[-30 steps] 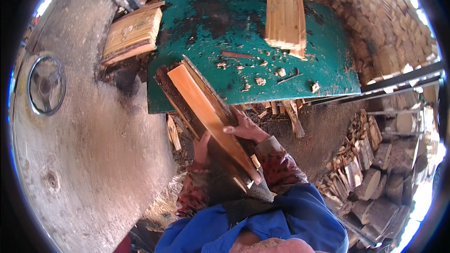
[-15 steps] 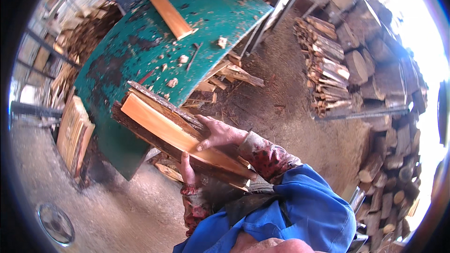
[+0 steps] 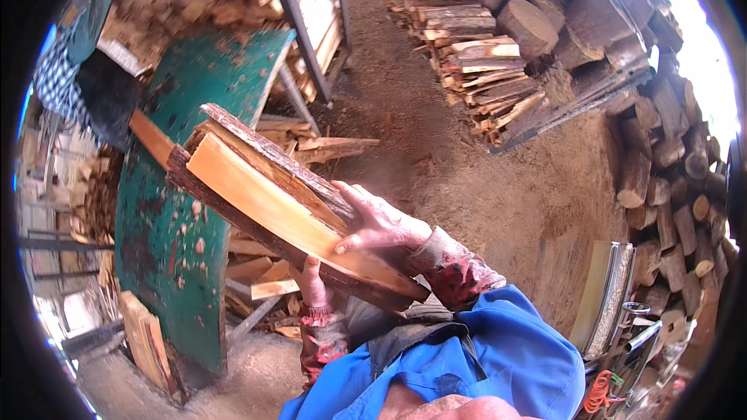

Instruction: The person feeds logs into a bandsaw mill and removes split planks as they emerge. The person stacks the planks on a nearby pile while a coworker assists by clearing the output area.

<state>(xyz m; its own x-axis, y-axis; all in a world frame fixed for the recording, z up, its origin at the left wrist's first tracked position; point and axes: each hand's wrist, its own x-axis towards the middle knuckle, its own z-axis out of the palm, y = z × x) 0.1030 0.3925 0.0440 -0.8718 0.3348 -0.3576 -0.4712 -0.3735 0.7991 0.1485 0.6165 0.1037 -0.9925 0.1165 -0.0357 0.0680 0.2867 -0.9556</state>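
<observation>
Against my body I carry a bundle of split firewood [image 3: 257, 194], made of long bark-edged pieces around a smooth pale orange face. My right hand [image 3: 381, 222] is closed on the bundle's right side, its thumb resting on the pale face. On the near left side, my left hand [image 3: 313, 286] grips the lower bark-edged piece with its thumb upright; its other fingers are hidden beneath. The bundle's far end overlaps the edge of a green table [image 3: 175, 225] littered with bark and chips.
A single board [image 3: 150, 138] lies on the table near a person in a checked garment [image 3: 58, 89]. Stacked split wood [image 3: 486, 62] stands ahead, with a log pile [image 3: 661, 148] at right. A thick split piece [image 3: 145, 338] stands lower left; an orange coiled hose [image 3: 601, 391] hangs lower right.
My view and body have turned right, so the green table sits farther left and the wood stacks nearer the middle. Both hands keep hold of the firewood. More of the other person shows.
</observation>
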